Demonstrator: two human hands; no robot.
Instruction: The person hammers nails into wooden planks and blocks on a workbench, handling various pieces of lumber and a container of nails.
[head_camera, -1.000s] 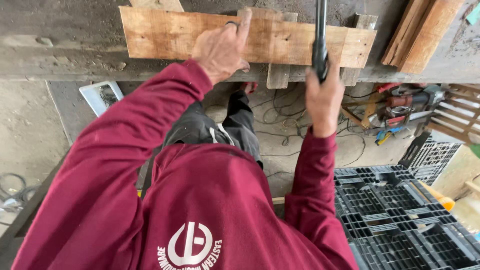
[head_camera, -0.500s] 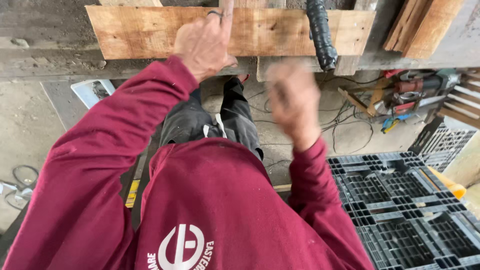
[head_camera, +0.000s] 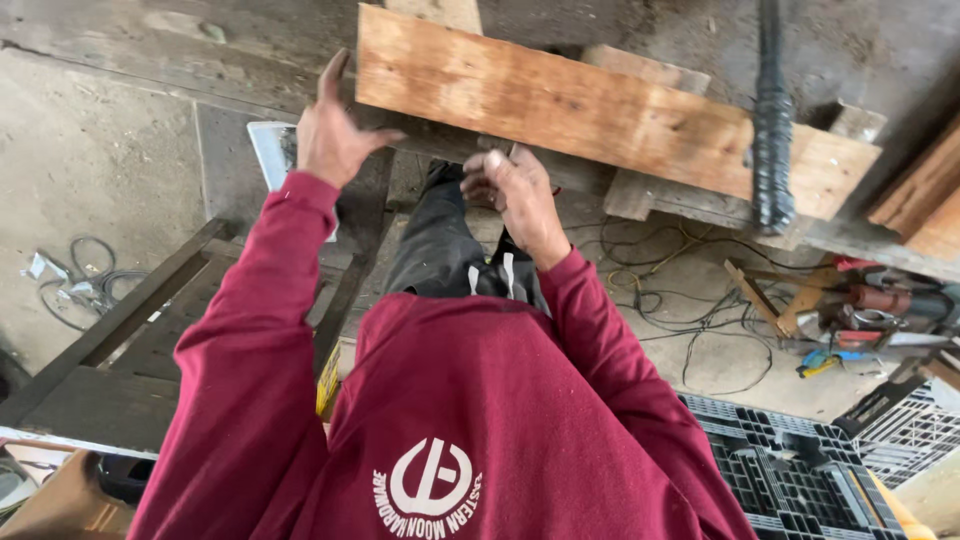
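Observation:
A long light wooden board (head_camera: 560, 100) lies across a grey concrete workbench (head_camera: 120, 60), with short wooden blocks under it. My left hand (head_camera: 335, 135) is raised just off the board's left end, open with fingers spread and holding nothing. My right hand (head_camera: 510, 190) sits below the board's lower edge, near its middle. Its fingers are curled in, and nothing shows in them. A black tape-wrapped tool handle (head_camera: 772, 130) rests across the right part of the board, untouched by either hand. Dark red sleeves cover both arms.
Power tools (head_camera: 880, 305) and tangled cables (head_camera: 670, 300) lie on the floor at the right. Black plastic crates (head_camera: 800, 480) fill the lower right. A dark wooden frame (head_camera: 120, 340) stands at the left, with a wire coil (head_camera: 80, 270) beyond it.
My right hand let go of the black handle and dropped left to the board's lower edge. My left hand lifted off the board and moved to its left end. The view shifted.

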